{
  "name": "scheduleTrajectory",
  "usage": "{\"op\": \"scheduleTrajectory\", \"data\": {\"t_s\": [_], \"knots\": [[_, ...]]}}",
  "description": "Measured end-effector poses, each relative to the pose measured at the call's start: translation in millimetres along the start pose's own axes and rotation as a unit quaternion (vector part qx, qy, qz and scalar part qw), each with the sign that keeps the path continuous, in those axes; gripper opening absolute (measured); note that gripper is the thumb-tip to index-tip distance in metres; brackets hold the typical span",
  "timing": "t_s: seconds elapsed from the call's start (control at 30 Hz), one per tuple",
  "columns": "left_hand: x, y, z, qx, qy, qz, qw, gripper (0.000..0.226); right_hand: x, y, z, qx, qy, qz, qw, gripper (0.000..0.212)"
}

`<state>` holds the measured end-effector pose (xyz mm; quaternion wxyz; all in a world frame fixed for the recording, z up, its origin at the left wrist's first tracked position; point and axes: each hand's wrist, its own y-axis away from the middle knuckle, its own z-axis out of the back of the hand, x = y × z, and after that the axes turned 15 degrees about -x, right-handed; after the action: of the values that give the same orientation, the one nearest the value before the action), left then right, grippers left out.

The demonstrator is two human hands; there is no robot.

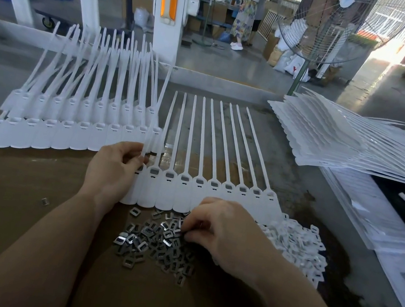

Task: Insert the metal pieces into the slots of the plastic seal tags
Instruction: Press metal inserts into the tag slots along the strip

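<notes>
A joined strip of white plastic seal tags (204, 197) lies flat in front of me, tails pointing away; each visible slot holds a dark metal piece. My left hand (112, 170) pinches the leftmost tag of this strip at its head, fingers curled around the thin tail. Just below the strip lies a loose heap of small metal pieces (153, 242). My right hand (223, 230) rests on that heap with its fingertips curled down into the pieces; whether it pinches one is hidden.
More tag strips (65, 126) lie overlapped at the left. A tall stack of tag sheets (333, 141) sits at the right. Small white plastic caps (298, 246) are piled right of the metal heap. Brown cardboard (14, 187) covers the near table. A fan (324, 26) stands behind.
</notes>
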<state>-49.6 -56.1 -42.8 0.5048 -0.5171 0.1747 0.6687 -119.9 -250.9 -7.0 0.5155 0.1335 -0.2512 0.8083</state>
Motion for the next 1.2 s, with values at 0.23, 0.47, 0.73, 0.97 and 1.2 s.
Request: {"op": "scheduleTrajectory", "data": {"t_s": [0.23,0.47,0.73,0.97,1.2], "knots": [[-1.4,0.7,0.0,0.000,0.000,0.000,1.000,0.033,-6.5,2.0,3.2,-0.057,-0.049,-0.029,0.997,0.006],[-2.4,1.2,0.1,-0.011,-0.011,-0.008,1.000,0.030,-26.0,0.4,20.2,-0.178,-0.150,-0.135,0.963,0.015],[-1.4,0.8,-0.9,-0.010,-0.014,-0.012,1.000,0.031,-63.3,-2.8,42.3,-0.266,-0.176,-0.257,0.912,0.008],[-0.9,1.1,-0.4,-0.010,-0.012,-0.002,1.000,0.031,-90.9,-5.7,52.0,-0.277,-0.076,-0.299,0.910,0.009],[-1.1,1.5,0.1,-0.007,-0.015,0.000,1.000,0.031,-98.5,-11.0,48.4,-0.230,0.006,-0.286,0.930,0.011]]}}
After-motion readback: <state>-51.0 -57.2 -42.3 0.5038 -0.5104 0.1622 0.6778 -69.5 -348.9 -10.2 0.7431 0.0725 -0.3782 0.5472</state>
